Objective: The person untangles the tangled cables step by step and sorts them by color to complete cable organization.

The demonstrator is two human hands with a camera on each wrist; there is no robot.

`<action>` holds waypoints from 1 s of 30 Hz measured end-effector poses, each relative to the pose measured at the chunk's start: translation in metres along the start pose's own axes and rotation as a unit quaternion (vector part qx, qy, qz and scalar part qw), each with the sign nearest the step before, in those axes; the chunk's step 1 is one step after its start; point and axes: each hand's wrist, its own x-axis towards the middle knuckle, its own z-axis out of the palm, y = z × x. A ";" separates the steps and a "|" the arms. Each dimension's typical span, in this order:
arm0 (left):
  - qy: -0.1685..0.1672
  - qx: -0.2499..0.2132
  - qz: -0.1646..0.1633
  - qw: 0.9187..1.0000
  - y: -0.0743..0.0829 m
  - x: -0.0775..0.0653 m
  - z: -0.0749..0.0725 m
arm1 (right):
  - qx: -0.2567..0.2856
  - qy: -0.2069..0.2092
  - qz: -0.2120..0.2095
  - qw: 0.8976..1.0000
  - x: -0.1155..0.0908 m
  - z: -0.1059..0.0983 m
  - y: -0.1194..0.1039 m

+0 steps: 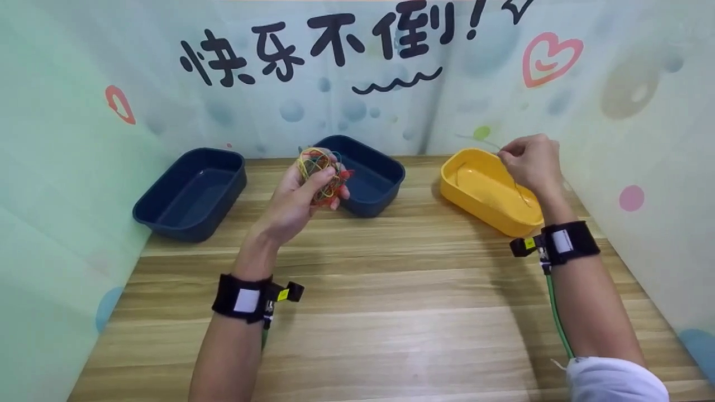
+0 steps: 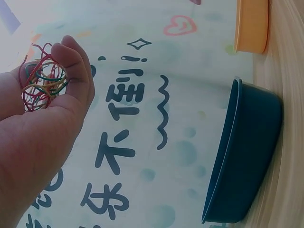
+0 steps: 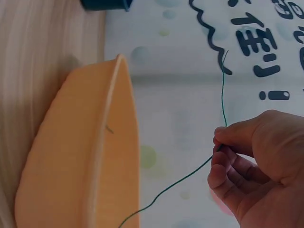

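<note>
Well left of the yellow tub [image 1: 475, 206], a smooth, round-cornered blue tub [image 1: 223, 204] is sitting. Nearer it, the left hand [image 1: 301, 194] is grasping a springy, wiry tangle [image 1: 317, 164] of red, yellow and green, thumb pressing on top. A second blue tub [image 1: 382, 199] is standing between tangle and yellow tub. Above the yellow tub, the right hand [image 1: 533, 162] is pinching one thin, gently curving green strand [image 3: 223, 92]. Judgement: a light pinch, clear of the rim, is probably sparing the strand kinks.
</note>
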 end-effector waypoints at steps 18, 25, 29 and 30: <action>0.005 -0.005 -0.015 1.000 -0.005 0.002 0.003 | -0.049 -0.136 -0.008 0.989 -0.002 0.045 0.038; -0.005 -0.017 -0.017 1.000 -0.005 0.002 0.003 | -0.040 -0.095 -0.019 0.994 -0.005 0.034 0.029; -0.003 -0.015 -0.010 1.000 -0.003 0.002 0.003 | -0.018 -0.022 -0.061 0.998 -0.010 0.028 0.014; -0.002 -0.015 -0.008 1.000 -0.003 0.003 0.004 | -0.008 -0.002 -0.079 0.997 -0.011 0.027 0.008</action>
